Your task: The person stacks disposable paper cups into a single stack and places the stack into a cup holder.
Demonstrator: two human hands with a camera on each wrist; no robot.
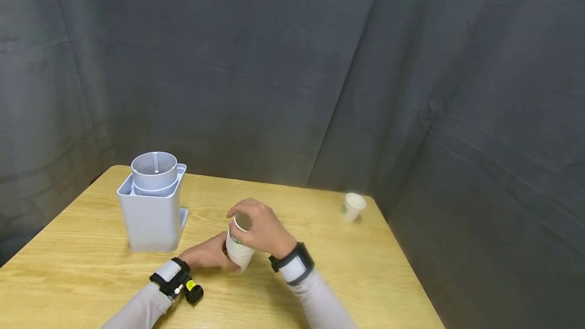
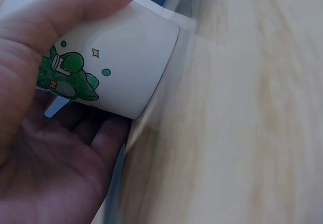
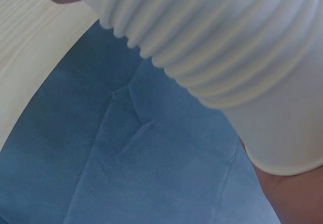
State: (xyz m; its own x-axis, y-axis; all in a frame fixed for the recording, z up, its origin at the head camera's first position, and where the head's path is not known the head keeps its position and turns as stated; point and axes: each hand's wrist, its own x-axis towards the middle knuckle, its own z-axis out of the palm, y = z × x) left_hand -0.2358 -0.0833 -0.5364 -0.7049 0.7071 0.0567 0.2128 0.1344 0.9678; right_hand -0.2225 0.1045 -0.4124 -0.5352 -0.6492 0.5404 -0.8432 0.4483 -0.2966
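Observation:
Near the middle of the table in the head view, my left hand [image 1: 207, 254] holds a tilted stack of white paper cups [image 1: 240, 258] around its lower part. A green cartoon print shows on the bottom cup [image 2: 136, 57] in the left wrist view, between thumb and fingers. Over the top of the stack, my right hand [image 1: 266, 228] grips the uppermost cup [image 3: 282, 128] by its rim. That cup stands partly out of the others, whose several rims lie close together in the right wrist view.
At the left of the wooden table [image 1: 292, 288] stands a pale square container [image 1: 151, 225] with a round cylinder [image 1: 154, 182] inside its top. A single paper cup [image 1: 354, 207] is near the far right corner. Grey curtains [image 1: 228, 65] hang behind and to the right.

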